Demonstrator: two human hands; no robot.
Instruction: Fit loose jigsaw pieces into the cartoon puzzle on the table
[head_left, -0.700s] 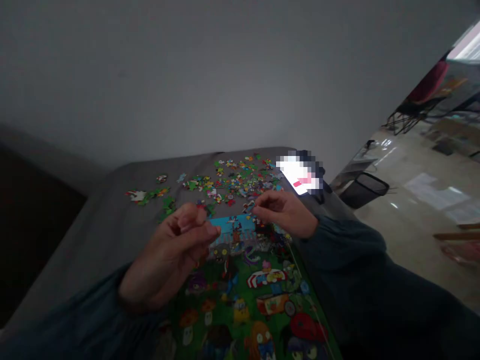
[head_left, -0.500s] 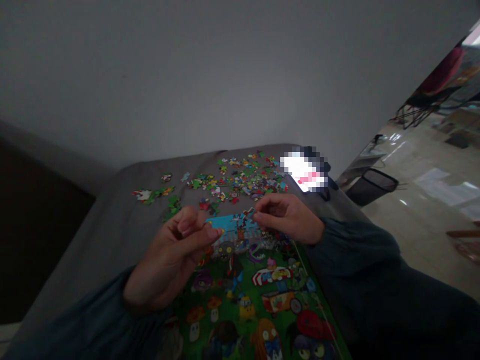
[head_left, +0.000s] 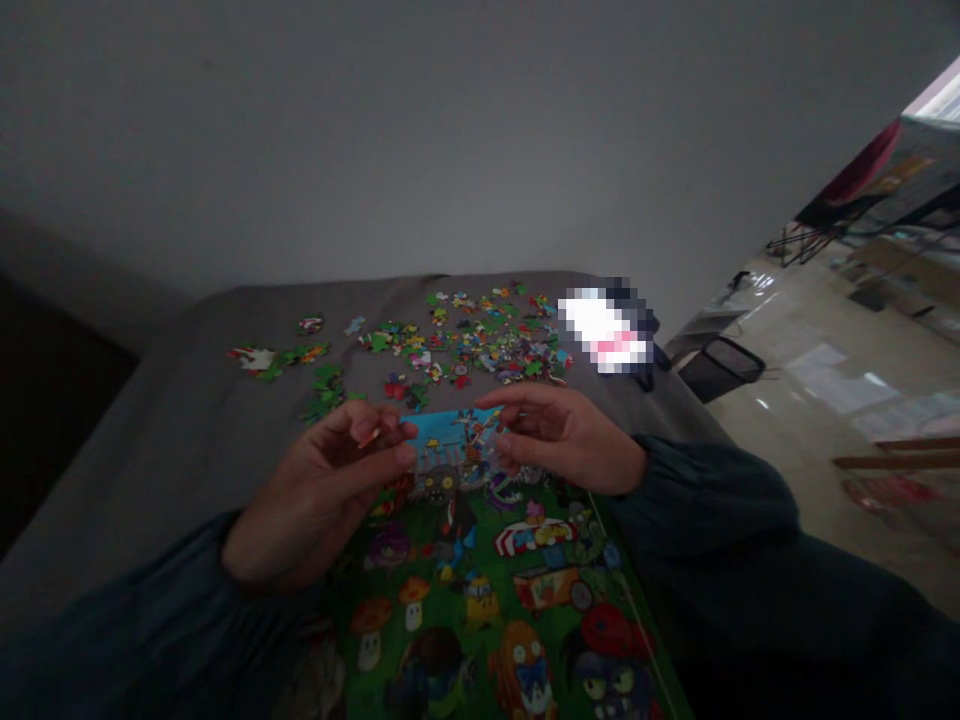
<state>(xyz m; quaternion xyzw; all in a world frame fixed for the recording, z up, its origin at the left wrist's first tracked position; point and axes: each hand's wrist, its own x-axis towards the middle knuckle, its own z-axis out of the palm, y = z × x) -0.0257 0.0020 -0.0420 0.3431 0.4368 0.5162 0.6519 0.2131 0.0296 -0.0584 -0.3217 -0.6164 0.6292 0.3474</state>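
Observation:
In front of me lies a cartoon picture board point(head_left: 480, 540), with a blue sky strip at its far end and green below. My left hand point(head_left: 315, 490) is above the board's far left side. Its fingers are curled around a small jigsaw puzzle piece point(head_left: 367, 437), whose edge shows pale and orange. My right hand point(head_left: 566, 440) hovers at the far right part of the board, thumb and index finger apart, with no piece that I can make out between them. Loose puzzle pieces point(head_left: 480, 345) lie scattered beyond both hands.
A grey cloth point(head_left: 165, 400) covers the table, which meets a plain wall point(head_left: 450, 150). Joined pieces point(head_left: 270, 358) lie at the left. A blurred-out bright phone-like device point(head_left: 607, 330) is at the far right. A dark chair point(head_left: 720, 365) stands on the floor beyond.
My right hand's thumb and index finger have spread apart over the board. The left hand has turned a little, so the piece in it now shows. The whole view has shifted slightly.

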